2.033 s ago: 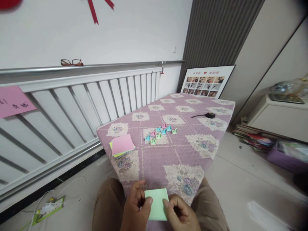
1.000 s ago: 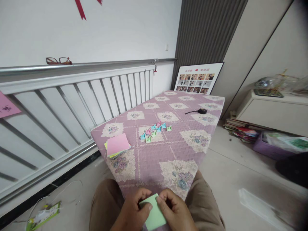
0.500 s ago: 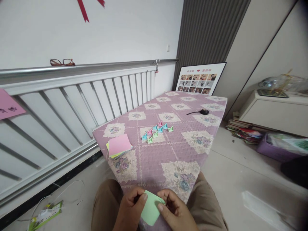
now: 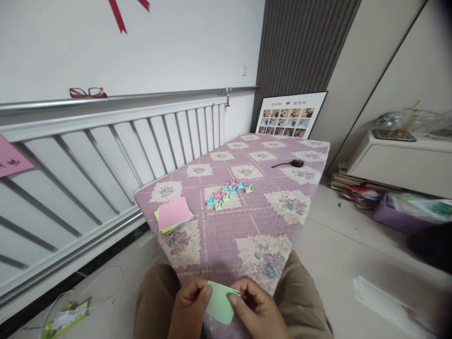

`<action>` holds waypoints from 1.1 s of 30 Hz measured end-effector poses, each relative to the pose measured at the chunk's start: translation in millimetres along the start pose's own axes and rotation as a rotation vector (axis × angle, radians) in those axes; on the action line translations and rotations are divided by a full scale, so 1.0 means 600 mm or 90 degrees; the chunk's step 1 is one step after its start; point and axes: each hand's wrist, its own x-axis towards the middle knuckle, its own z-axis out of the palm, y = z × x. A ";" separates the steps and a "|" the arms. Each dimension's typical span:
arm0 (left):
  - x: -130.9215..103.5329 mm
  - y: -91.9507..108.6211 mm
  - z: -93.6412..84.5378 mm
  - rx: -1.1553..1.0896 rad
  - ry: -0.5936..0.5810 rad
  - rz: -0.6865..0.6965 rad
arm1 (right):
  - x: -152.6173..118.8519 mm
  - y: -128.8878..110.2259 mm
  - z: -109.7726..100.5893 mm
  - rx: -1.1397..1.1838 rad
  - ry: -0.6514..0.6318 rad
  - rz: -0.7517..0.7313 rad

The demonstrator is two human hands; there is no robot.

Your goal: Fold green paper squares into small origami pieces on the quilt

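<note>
A folded sheet of light green paper (image 4: 219, 303) is held over the near edge of the table, bowed a little. My left hand (image 4: 190, 301) pinches its upper left corner between thumb and fingers. On the other side, my right hand (image 4: 254, 303) grips the right edge, where the folded layers show. Farther up the cloth stand several small folded paper pieces (image 4: 226, 197) in pink, blue and green. To their left lies a stack of coloured paper sheets (image 4: 174, 213), pink on top.
A floral purple tablecloth (image 4: 226, 245) covers the table. Toward its far right lies a black object with a thin tail (image 4: 296, 163). A white radiator (image 4: 116, 165) runs along the left side, with glasses (image 4: 88, 92) on the pipe above. A power strip (image 4: 68, 318) lies on the floor.
The green paper has tilted and bowed, so it looks shorter, and its folded right edge shows more. Both hands keep their grip. The view has shifted slightly.
</note>
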 end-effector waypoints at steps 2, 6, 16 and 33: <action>0.000 -0.003 -0.001 -0.013 0.009 -0.007 | -0.001 -0.004 0.000 0.020 -0.001 0.005; -0.001 -0.004 -0.001 -0.022 0.019 -0.013 | -0.001 -0.013 0.000 0.058 0.003 0.017; -0.009 0.004 0.008 -0.020 0.033 -0.022 | 0.006 -0.009 -0.010 0.056 0.000 0.032; -0.006 0.004 0.004 -0.012 0.042 -0.003 | 0.006 -0.009 -0.005 0.096 0.045 0.048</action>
